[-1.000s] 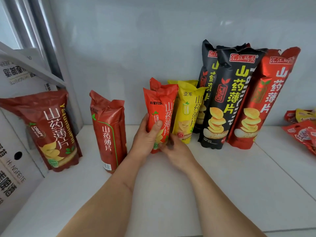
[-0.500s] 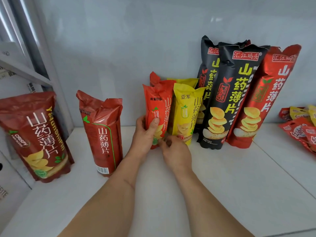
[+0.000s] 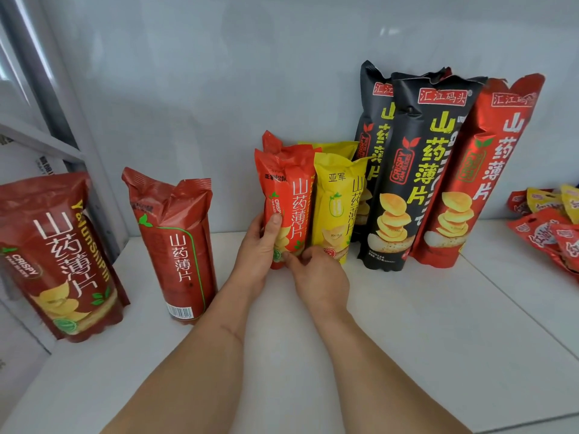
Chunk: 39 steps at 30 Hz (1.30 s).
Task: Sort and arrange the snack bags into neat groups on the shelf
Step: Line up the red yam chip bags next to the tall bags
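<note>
2 hands are working on 1 small orange-red bag [image 3: 288,198] in the head view, which is the only view. The bag is standing up on the white shelf [image 3: 407,324], near the back wall. It is touching a small yellow bag [image 3: 340,208] on its right side. 1 more orange-red bag and 1 more yellow bag are peeking out behind them.

The left hand [image 3: 261,245] is wrapping around the bag low down on its left side, with the thumb pressing on the front. The right hand [image 3: 316,270] is pinching the bag's bottom right corner with curled fingers. So both hands are holding the same bag.

The bag is looking light and puffy, full of air and thin chips. It is looking soft and crinkly, and the shiny skin may be slippery. The chips inside are probably breaking easily, so a gentle squeeze is best. Holding it low on the sides, as the hands are doing, should be keeping it standing up.

2 tall black bags [image 3: 416,170] and 1 tall red bag [image 3: 482,170] are leaning on the wall to the right. 2 dark red bags [image 3: 178,245] are standing well apart on the left. Some small flat packets [image 3: 548,220] are lying at the far right.
</note>
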### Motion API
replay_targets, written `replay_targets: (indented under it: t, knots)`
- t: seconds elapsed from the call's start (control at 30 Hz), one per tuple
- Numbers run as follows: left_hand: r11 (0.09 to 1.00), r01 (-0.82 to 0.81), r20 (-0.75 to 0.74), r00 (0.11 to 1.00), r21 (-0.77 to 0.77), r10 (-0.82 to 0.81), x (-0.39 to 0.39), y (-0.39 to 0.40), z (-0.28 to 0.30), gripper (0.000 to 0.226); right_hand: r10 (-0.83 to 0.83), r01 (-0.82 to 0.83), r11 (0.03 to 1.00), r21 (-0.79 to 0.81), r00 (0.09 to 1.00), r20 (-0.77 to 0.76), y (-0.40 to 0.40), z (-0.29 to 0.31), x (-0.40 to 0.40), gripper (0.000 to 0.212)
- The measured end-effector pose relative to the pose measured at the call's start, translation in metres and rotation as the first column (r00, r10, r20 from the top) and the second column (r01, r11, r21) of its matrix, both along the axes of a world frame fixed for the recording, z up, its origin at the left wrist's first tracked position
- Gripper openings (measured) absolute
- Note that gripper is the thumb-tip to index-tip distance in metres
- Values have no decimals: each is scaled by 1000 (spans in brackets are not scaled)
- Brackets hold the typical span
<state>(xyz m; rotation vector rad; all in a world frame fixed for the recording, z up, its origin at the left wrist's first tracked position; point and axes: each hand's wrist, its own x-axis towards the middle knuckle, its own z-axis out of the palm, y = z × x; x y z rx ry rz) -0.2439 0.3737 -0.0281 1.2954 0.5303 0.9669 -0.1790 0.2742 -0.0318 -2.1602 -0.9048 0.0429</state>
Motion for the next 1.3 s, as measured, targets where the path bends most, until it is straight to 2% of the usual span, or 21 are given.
replay_targets:
  t: [0.07,0.23,0.37,0.43,0.47,0.6,0.7,0.83,0.9,0.97,1.03,1.1,1.2,1.3]
  knots:
    - [1000,-16,-10,1000,1,16,-1,-3,2,62,-7,7,1000,-13,1000,9,0,1,0,37]
    - [997,-60,-107,992,49,65,-11,-15,5,68,22,-21,1000,16,1000,-10,-5,0,-1,36]
    - [983,-110,-283,948,147,148,-30,-32,6,65,66,-66,998,2,998,23,-17,2,-6,31]
    - [968,-115,-387,901,221,195,-41,-43,6,75,91,-90,996,-13,995,44,-24,2,-8,25]
    - [963,-113,-430,878,244,211,-48,-50,8,74,110,-110,994,-4,992,57,-28,3,-10,23]
    - [918,-161,-506,793,362,338,-77,-75,9,47,239,-252,957,143,966,98,-38,3,-21,19]
    - [884,-182,-504,764,430,402,-103,-94,7,34,311,-320,918,234,947,72,-41,6,-33,19]
    - [813,-283,-438,727,509,528,-139,-107,6,24,414,-373,862,344,909,-50,-45,10,-57,24]
    - [756,-373,-367,704,538,609,-155,-105,3,21,487,-430,832,349,869,-89,-42,11,-70,34]
    - [665,-485,-264,658,567,705,-171,-98,0,21,541,-481,816,319,831,-132,-36,12,-84,52]
    - [548,-611,-149,580,570,801,-185,-89,0,27,561,-499,814,298,808,-179,-28,10,-98,72]
    - [475,-731,-84,502,490,861,-198,-78,5,39,569,-498,813,303,789,-230,-20,9,-111,87]
    - [452,-808,-153,427,379,891,-214,-58,8,58,560,-461,820,339,766,-314,-9,5,-122,103]
    - [461,-821,-168,429,338,887,-222,-38,7,77,562,-452,820,350,751,-346,1,1,-127,107]
